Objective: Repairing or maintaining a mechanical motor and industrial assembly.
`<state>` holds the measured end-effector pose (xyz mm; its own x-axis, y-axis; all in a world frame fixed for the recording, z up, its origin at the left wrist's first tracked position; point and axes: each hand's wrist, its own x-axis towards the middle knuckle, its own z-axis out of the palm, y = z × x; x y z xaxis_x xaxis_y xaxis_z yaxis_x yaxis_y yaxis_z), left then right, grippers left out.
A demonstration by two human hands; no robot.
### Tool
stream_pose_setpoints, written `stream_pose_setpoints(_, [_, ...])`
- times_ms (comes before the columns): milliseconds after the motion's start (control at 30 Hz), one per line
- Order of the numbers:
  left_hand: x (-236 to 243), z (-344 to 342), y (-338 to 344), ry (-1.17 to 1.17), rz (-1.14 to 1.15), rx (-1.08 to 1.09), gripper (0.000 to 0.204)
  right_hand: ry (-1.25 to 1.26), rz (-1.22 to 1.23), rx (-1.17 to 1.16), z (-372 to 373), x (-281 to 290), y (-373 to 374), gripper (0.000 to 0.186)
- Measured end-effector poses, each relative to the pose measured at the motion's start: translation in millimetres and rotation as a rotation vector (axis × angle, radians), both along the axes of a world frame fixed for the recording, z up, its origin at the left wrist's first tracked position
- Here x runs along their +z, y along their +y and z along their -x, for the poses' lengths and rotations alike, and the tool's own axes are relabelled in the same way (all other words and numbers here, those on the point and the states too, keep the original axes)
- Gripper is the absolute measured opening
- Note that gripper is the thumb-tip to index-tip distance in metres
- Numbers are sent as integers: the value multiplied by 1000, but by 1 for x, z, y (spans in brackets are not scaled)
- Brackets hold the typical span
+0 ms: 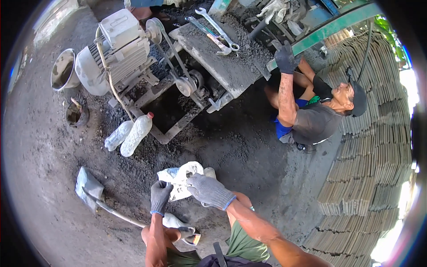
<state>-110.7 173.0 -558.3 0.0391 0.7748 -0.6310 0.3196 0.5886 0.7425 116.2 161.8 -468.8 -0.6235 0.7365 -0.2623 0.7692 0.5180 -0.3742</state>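
Note:
A crumpled white plastic bag (181, 180) with dark smudges and a bluish corner is in front of me, low over the ground. My right hand (209, 191), in a grey knitted glove with a blue cuff, is closed on its right side. At the bag's left edge is my left hand (161, 196), also gloved, its fingers curled into a fist. Whatever may be pinched in that fist is too small to make out.
A belt-driven motor (118, 53) stands upper left, with two plastic bottles (137, 135) beside its frame. Wrenches (218, 29) lie on a dirty metal plate (231, 66). A shovel (90, 187) lies left. A co-worker (318, 115) crouches right, before stacked tiles (364, 178).

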Motion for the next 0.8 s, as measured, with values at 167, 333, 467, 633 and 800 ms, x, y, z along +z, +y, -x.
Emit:
stream_pose_setpoints(167, [5,-15,45,186,-124,-332,27,127,80,-435,-11,34,24,20])
stream_pose_setpoints(333, [2,-25,63,130,-152,-570,25,155,-47,-325,-6,50,27,34])
stream_pose_setpoints(467, [-12,-34,76,44,-184,-636,30,51,-91,-294,-7,64,19,42])
stream_pose_setpoints(633, [-27,-36,96,-125,-286,-634,29,20,-284,-241,-2,63,8,46])
stream_pose_setpoints(800, [-18,-40,100,-296,-203,-557,21,23,-118,-255,6,45,9,38])
